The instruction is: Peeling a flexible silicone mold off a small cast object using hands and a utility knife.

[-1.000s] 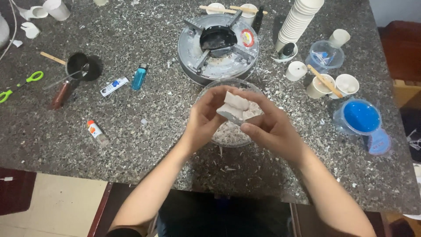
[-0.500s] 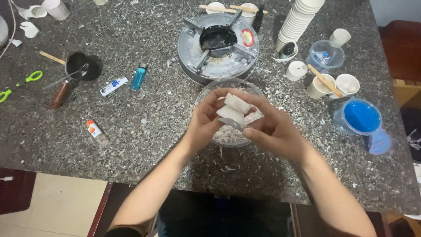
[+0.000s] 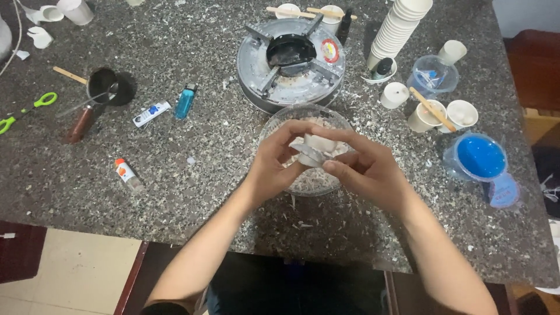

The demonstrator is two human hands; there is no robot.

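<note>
My left hand (image 3: 274, 166) and my right hand (image 3: 367, 169) meet over a clear glass bowl (image 3: 279, 119) that holds pale flakes and shavings. Both hands grip a small white chunk (image 3: 318, 147), which looks like wax, between fingertips just above the bowl's contents. The fingers hide part of the chunk and most of the bowl's middle. Loose shavings lie scattered on the speckled grey stone counter (image 3: 175, 192) around the bowl.
A round metal stove (image 3: 291, 61) stands behind the bowl. To the right are a stack of white cups (image 3: 399, 29), small cups with wooden sticks (image 3: 429, 111) and a blue-filled container (image 3: 479, 157). A blue lighter (image 3: 185, 100), tubes, a small dark pot (image 3: 105, 84) and green scissors (image 3: 26, 111) lie left.
The white chunk has been turned and lowered slightly between my fingers; both hands stay over the bowl in nearly the same place.
</note>
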